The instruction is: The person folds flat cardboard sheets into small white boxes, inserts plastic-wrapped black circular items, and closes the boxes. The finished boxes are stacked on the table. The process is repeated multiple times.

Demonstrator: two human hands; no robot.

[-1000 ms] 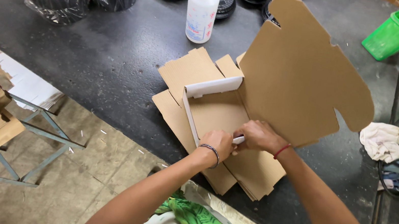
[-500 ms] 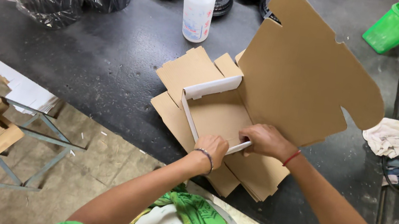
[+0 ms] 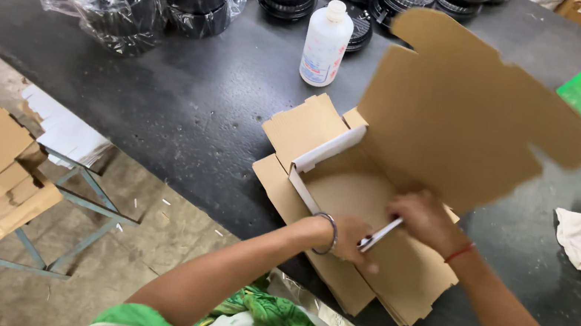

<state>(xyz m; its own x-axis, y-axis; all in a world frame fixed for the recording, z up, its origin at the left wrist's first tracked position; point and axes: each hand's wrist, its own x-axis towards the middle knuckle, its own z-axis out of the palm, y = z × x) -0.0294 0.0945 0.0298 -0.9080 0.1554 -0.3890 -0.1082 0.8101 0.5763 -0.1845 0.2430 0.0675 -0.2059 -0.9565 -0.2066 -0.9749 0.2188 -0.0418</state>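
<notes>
Dark worktable [image 3: 163, 109], cluttered far edge. Half-folded cardboard box [image 3: 347, 185] sits on stack of flat blanks [image 3: 395, 274] near your edge, tall lid flap [image 3: 462, 111] standing up. White bottle [image 3: 325, 44] well behind. Your left hand [image 3: 349, 239] and right hand [image 3: 426, 220] pinch box's near white-edged wall, fingers closed on it. Risk, as judgement: uneven pressure could buckle wall; loose blanks beneath could slide toward table edge.
</notes>
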